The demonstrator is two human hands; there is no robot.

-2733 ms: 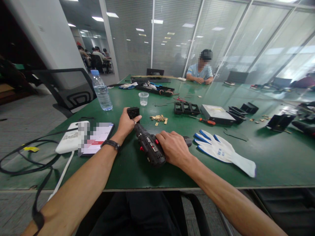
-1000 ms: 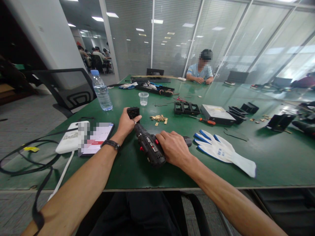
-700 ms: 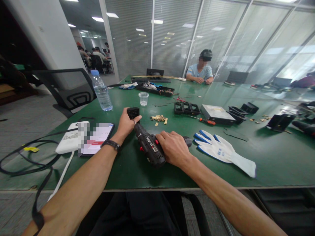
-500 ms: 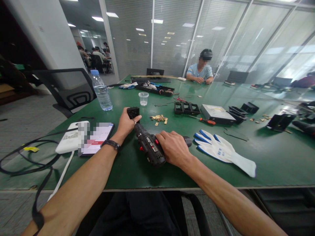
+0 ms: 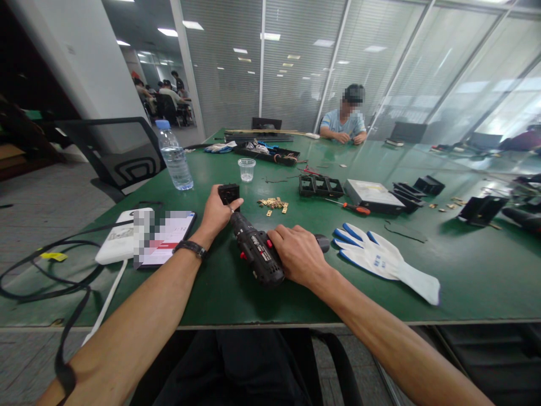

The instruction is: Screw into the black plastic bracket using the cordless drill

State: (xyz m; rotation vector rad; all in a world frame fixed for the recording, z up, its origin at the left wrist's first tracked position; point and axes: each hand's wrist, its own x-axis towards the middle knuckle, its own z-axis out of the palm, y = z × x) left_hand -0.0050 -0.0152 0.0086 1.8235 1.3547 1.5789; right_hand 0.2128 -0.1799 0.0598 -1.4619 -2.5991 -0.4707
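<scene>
Nothing on the bench has shifted since the earlier frames; both hands and the tool keep the same pose, and only figures in the far room have changed place.

Green table [image 5: 465,270]: carries all the work; its near edge runs just under the forearms.

White and blue glove [image 5: 382,259]: lies flat to the right of the tool, not touching it.

Cordless screwdriver [image 5: 256,251]: lies low and tilted, its bit pointing away toward the small black housing [image 5: 229,194]. The right hand [image 5: 298,254] is wrapped around the grip, fingers closed on the handle.

The left hand [image 5: 217,213] is clamped on the black housing, thumb over its near face, pressing it upright on the table. Whether the bit tip sits in a screw head cannot be told; the thumb hides it.

Brass parts [image 5: 274,204]: a small loose heap just right of the housing.

Procedure, as judged: keep the bit in line with the fastener, press along the tool's axis, and hold the housing firmly so it cannot spin. Keep the left thumb beside the bit, never ahead of it. Squeeze the trigger briefly to avoid stripping.
</scene>
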